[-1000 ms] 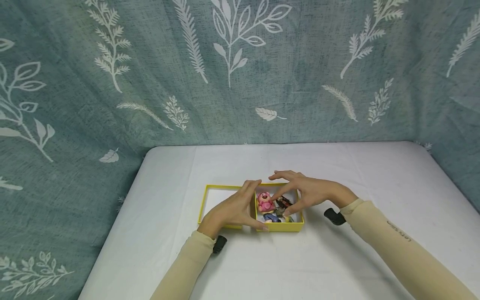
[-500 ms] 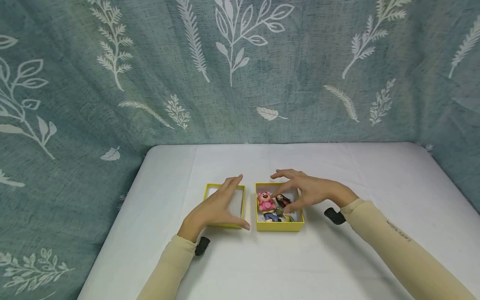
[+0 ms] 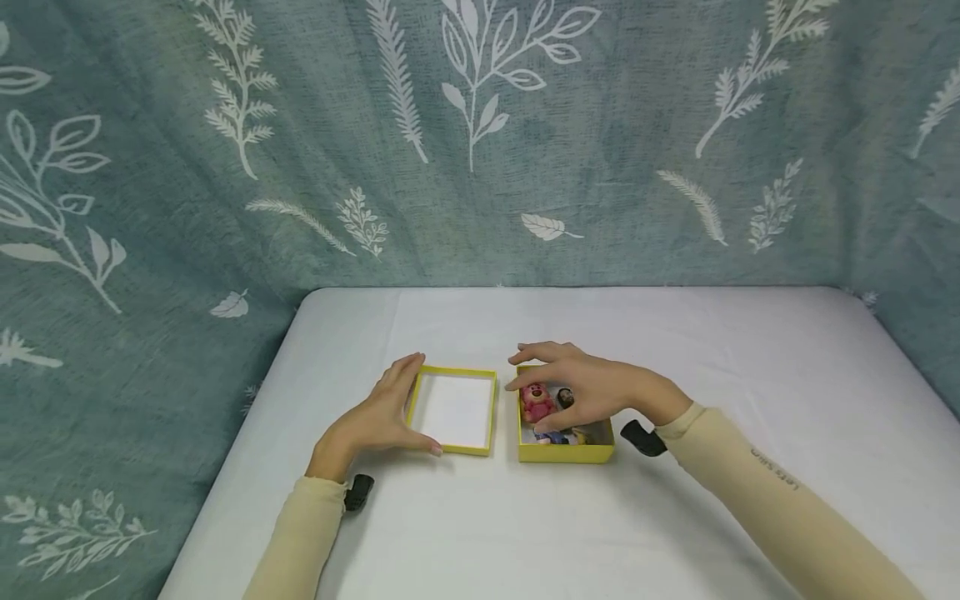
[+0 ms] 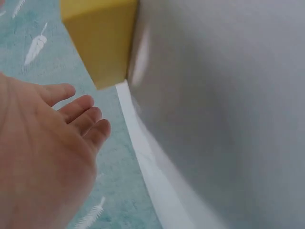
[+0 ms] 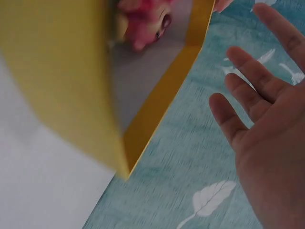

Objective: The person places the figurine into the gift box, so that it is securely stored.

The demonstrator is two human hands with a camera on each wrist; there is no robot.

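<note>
My left hand (image 3: 371,421) is at the left side of a shallow yellow-rimmed box lid (image 3: 453,408), with fingers extended and thumb apart near its front edge. Contact with the lid cannot be made out. In the left wrist view a yellow box corner (image 4: 102,47) stands beyond my fingers. My right hand (image 3: 581,387) hovers over a deeper yellow box (image 3: 564,454), fingers spread and holding nothing. Inside the box lie a pink bear figurine (image 3: 537,408), a dark-haired figurine (image 3: 565,397) and a blue-clothed figurine (image 3: 551,437). My right hand hides part of the contents.
Both boxes sit side by side on a white-covered table (image 3: 480,533), a narrow gap between them. A teal curtain (image 3: 465,217) with white leaf prints hangs behind and beside the table. A black wrist camera (image 3: 358,493) is strapped under the left wrist.
My left hand has moved left, away from the figurine box and across the lid to its left side. My right hand has shifted slightly left over the figurines. The camera view has shifted a little.
</note>
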